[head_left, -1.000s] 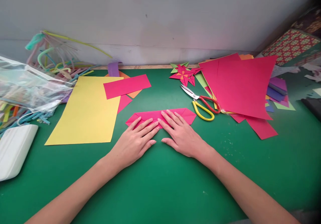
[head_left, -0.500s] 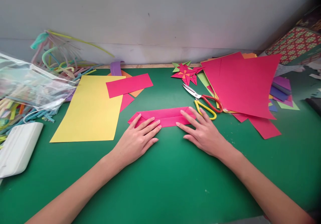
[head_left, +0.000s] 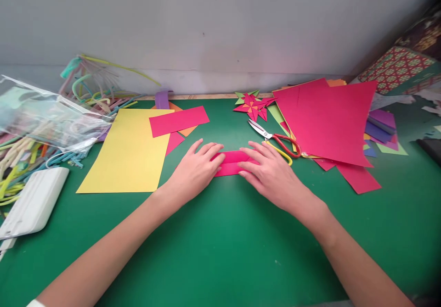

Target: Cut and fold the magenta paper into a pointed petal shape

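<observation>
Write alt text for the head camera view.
Both hands, left hand and right hand, press flat on a folded pink paper strip on a green table. Scissors, a yellow sheet and pink sheets lie around.

Both hands cover the ends of the folded pink strip (head_left: 231, 163).

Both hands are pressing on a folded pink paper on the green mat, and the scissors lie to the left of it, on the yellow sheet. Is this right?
Not quite. In the head view the scissors lie to the right of the folded pink paper, on the green mat, not on the yellow sheet. The left hand and right hand do press on it.
</observation>
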Tool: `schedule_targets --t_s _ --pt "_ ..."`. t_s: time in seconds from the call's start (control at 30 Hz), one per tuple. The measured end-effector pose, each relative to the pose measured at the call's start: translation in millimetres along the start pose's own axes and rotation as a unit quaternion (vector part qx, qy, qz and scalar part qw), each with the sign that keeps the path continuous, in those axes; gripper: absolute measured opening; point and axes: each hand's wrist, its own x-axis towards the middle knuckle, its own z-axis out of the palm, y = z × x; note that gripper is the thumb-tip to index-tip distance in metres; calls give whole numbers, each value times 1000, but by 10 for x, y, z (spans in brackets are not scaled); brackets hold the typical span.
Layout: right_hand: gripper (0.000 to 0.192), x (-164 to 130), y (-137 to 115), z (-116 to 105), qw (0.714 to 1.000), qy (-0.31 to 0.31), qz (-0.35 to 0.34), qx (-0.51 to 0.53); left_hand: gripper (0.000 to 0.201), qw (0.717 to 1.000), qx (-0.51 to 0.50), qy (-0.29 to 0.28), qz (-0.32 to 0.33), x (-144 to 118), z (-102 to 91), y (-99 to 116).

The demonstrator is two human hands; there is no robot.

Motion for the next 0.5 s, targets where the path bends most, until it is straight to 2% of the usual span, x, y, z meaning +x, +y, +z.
schedule_targets --t_s 0.07,0.13,0.2,0.27,0.4,0.47,0.5 --pt "25 124 -136 13 995 29 21 88 22 998 27 -23 -55 180 -2 -37" --pt "26 187 -226 59 976 71 66 195 22 995 23 -57 -74 307 9 -110" --pt "24 181 -243 123 941 130 116 291 18 994 -21 -78 -71 371 20 -210" --pt "22 127 -187 190 899 158 165 373 14 987 -94 -105 -72 384 28 -314" --pt "23 23 4 318 794 257 294 465 23 943 -272 -164 -100 353 18 -452" --pt "22 15 66 388 757 319 326 467 24 919 -346 -141 -124 352 -7 -473" --pt "27 20 80 422 752 334 335 459 24 909 -375 -113 -142 360 -23 -474"
